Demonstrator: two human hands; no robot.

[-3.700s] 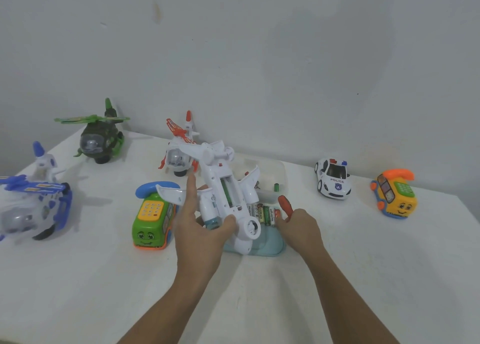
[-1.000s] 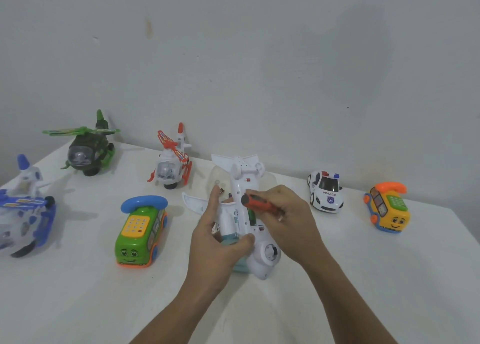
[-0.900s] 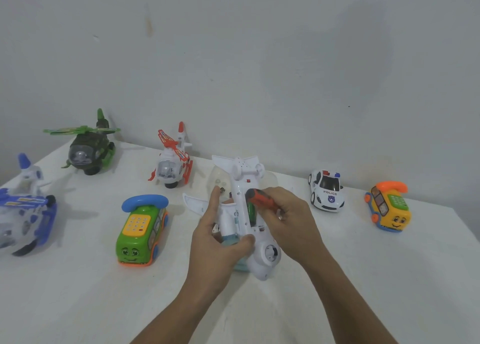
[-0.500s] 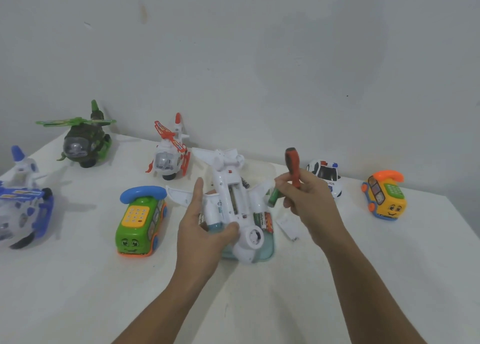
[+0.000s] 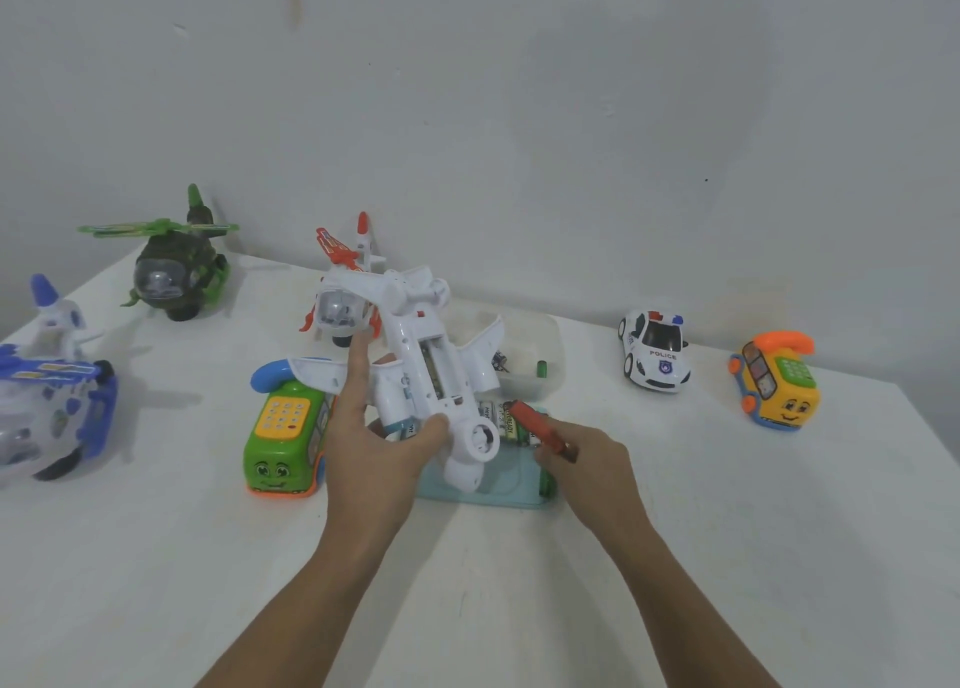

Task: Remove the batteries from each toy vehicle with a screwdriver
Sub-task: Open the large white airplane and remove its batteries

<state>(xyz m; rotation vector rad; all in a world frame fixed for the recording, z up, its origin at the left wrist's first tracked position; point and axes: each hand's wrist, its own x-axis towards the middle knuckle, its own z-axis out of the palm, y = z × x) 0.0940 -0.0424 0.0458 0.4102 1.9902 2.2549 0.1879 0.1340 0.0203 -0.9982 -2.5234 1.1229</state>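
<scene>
Slippage threatens: your left hand [image 5: 374,443] grips the white plastic toy airplane [image 5: 426,355] belly-up over the pale blue tray [image 5: 498,490] of batteries [image 5: 506,420], your right hand [image 5: 587,459] clutches the red-handled screwdriver [image 5: 535,422]; a one-handed hold could drop it, scattering them.

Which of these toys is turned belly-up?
The white toy plane, gripped by the left hand with its open battery bay facing up; the others stand upright on the table.

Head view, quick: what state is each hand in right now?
Left hand: grips the white plastic toy airplane, lifted off the table.
Right hand: closed around the red-handled screwdriver.
</scene>
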